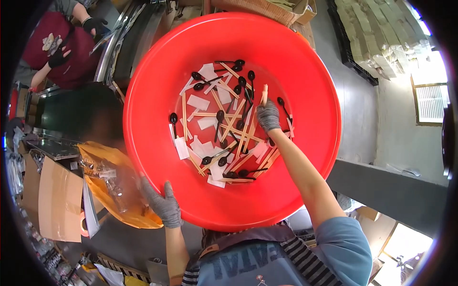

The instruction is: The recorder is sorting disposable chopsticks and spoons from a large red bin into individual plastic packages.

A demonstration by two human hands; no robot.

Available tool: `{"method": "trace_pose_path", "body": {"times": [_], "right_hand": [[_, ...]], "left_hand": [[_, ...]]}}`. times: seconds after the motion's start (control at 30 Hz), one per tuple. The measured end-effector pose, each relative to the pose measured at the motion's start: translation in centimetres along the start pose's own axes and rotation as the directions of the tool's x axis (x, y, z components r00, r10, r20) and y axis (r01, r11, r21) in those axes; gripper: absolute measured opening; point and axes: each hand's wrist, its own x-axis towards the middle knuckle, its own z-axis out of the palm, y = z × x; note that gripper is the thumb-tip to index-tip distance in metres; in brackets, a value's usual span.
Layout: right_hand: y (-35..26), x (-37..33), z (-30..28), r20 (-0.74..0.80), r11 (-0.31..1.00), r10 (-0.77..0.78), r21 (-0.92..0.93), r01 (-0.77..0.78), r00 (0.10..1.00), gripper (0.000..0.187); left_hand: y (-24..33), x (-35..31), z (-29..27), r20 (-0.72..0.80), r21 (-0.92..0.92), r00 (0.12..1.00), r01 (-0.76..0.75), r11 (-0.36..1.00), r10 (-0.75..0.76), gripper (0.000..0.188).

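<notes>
A large round red basin (320, 86) fills the middle of the view. On its floor lie many black plastic spoons (220, 116), light wooden chopsticks (231, 125) and small white paper packets (198, 102), jumbled together. My right hand (268, 116), in a grey glove, reaches over the right side of the pile. It is closed around a small bundle of wooden chopsticks (265, 91), whose ends stick up past the fingers. At the basin's lower left rim is my left hand (164, 206), also gloved in grey, thumb and fingers spread, holding nothing I can see.
Left of the basin are an orange plastic bag (107, 190), a cardboard box (59, 200) and a dark conveyor belt (71, 112). Another person (64, 47) in a maroon apron and black gloves works at far left. Wrapped stacks (377, 33) stand at upper right.
</notes>
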Motion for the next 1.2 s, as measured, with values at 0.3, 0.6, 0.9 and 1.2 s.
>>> {"method": "trace_pose_path", "body": {"times": [0.3, 0.6, 0.9, 1.2], "right_hand": [[-6.9, 13.9, 3.7, 0.170, 0.931, -0.174, -0.293, 0.218, 0.970, 0.027], [-8.7, 11.4, 2.0, 0.293, 0.979, -0.103, -0.137, 0.149, 0.950, 0.027], [-10.3, 10.7, 5.8, 0.695, 0.921, -0.093, 0.333, -0.204, 0.713, 0.017], [-13.3, 3.1, -7.4, 0.896, 0.274, -0.217, 0.437, -0.856, 0.388, 0.016]], "left_hand": [[0.3, 0.0, 0.9, 0.024, -0.024, 1.000, 0.016, 1.000, -0.015, 0.066], [-0.1, 0.2, -0.2, 0.027, -0.031, 0.998, 0.052, 0.998, -0.051, 0.067], [-0.4, 0.2, -0.2, 0.024, -0.038, 0.998, 0.065, 0.997, -0.064, 0.068], [0.8, 0.5, -0.3, 0.015, -0.066, 0.999, 0.033, 0.997, -0.032, 0.067]]}}
